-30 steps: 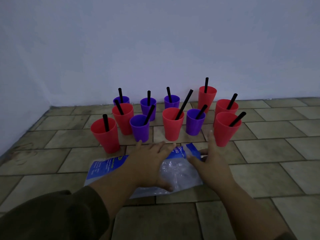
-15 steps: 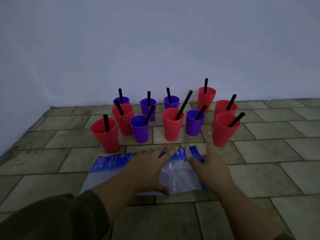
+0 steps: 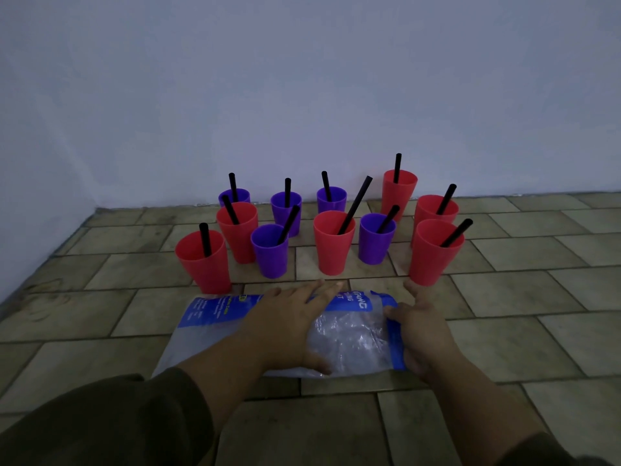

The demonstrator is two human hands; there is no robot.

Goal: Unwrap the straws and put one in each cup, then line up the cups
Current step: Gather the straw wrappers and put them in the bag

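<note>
Plastic bag [image 3: 215, 312], clear with blue print, lay on the tiled floor [image 3: 510, 341] just near of eleven cups [image 3: 332, 245], each holding a black straw [image 3: 354, 205]. The left hand [image 3: 289, 326] pressed it flat, fingers straight; the right hand [image 3: 425, 336] rested outspread at its right edge. Bare tiles lay right.

A floor [image 3: 537, 331] of oblong brownish-grey tiles, laid in staggered rows with pale grout lines, runs back to a plain pale wall [image 3: 302, 79] along its far edge. A second wall [image 3: 27, 196] closes the left edge. Near the floor's front middle lies a crumpled clear plastic bag [image 3: 349, 334] — a blue printed band [image 3: 215, 309] with white lettering runs along its far side.
</note>
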